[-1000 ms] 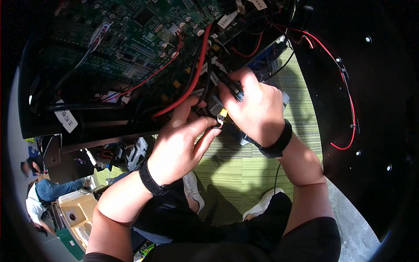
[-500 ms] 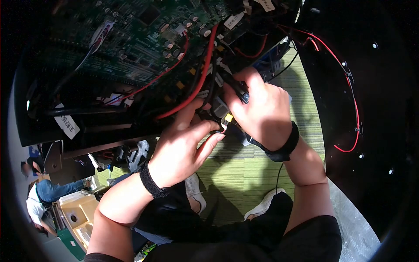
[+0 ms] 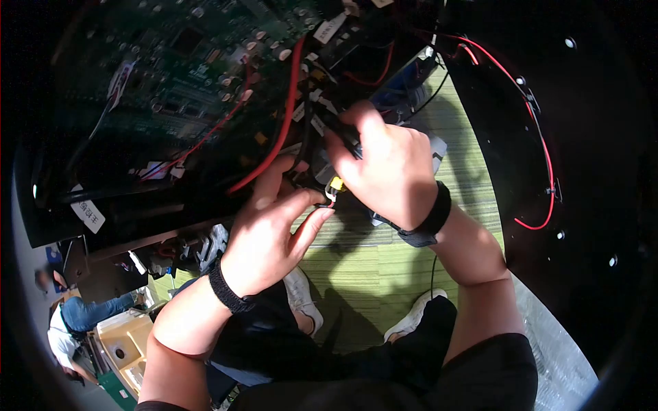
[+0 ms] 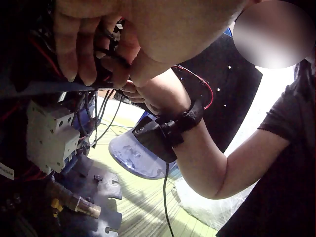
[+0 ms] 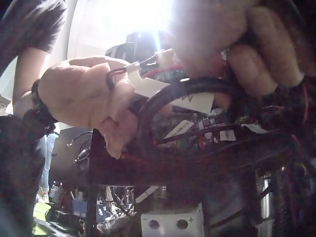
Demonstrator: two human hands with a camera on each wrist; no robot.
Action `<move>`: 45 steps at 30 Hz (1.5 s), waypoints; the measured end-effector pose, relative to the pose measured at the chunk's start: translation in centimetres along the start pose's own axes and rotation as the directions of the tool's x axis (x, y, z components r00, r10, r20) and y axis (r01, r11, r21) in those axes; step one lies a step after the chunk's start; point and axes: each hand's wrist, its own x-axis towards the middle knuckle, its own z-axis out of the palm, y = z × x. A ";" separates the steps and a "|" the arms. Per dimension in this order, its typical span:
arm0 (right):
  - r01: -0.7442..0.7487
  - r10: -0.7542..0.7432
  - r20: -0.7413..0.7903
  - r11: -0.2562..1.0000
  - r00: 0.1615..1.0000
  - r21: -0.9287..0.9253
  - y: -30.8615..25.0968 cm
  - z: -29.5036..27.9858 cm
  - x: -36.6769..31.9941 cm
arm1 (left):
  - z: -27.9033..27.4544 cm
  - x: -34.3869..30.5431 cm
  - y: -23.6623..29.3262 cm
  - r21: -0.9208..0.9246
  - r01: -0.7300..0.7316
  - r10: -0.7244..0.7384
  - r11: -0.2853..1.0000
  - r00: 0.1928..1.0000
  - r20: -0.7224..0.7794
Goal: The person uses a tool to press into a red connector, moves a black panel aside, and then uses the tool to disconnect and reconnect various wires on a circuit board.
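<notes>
My left hand (image 3: 264, 236), in the head view, pinches a thin red-and-black wire (image 3: 329, 204) between thumb and forefinger. A yellow connector (image 3: 336, 183) stands just past those fingertips. My right hand (image 3: 397, 168) grips black cables (image 3: 347, 137) beside it, its fingertips partly hidden. In the right wrist view the black cable (image 5: 148, 111) arches between the hands, and a white label (image 5: 148, 88) hangs by the left fingers. The left wrist view shows the left hand (image 4: 98, 44) with a dark wire (image 4: 112, 55) running among its fingers.
A green circuit board (image 3: 199, 68) sits above the hands, crossed by a thick red cable (image 3: 290, 103). A black panel (image 3: 582, 157) with red wire stands at right. Below the left hand is a white breaker block (image 4: 52, 136). Another person (image 3: 75, 322) is at far left.
The head view has shifted, so the hands and cabinet appear farther left than half a second ago. Both hands keep their holds, with the yellow connector still by the left fingertips.
</notes>
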 end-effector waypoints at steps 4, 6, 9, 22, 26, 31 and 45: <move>0.010 -0.010 0.008 0.999 1.000 -0.037 -0.2 -0.3 0.0 | 0.0 -0.1 0.4 -0.055 0.078 -0.078 0.995 0.997 0.012; 0.035 -0.035 -0.009 0.999 0.999 -0.041 -0.1 -0.3 0.0 | -0.3 0.0 0.6 -0.049 0.070 -0.069 0.996 0.997 0.022; 0.062 -0.063 -0.037 0.998 0.997 -0.032 -0.2 -0.4 0.0 | -0.4 0.1 0.6 -0.032 0.032 -0.032 0.999 0.999 0.021; 0.052 -0.052 -0.024 0.999 0.998 -0.009 -0.2 -0.4 -0.5 | -0.3 0.0 0.4 -0.081 0.046 -0.042 0.996 0.998 0.053; 0.057 -0.057 -0.032 0.998 0.998 0.002 0.0 -0.3 -0.4 | -0.5 0.0 0.6 -0.070 0.055 -0.050 0.996 0.997 0.062; 0.060 -0.060 -0.017 0.998 0.998 0.006 0.1 -0.3 -0.4 | -0.5 0.1 0.7 -0.064 0.061 -0.056 0.996 0.996 0.068; 0.119 -0.116 -0.074 0.993 0.990 0.030 1.0 0.8 -0.4 | -0.5 0.1 0.8 -0.052 0.061 -0.057 0.997 0.995 0.076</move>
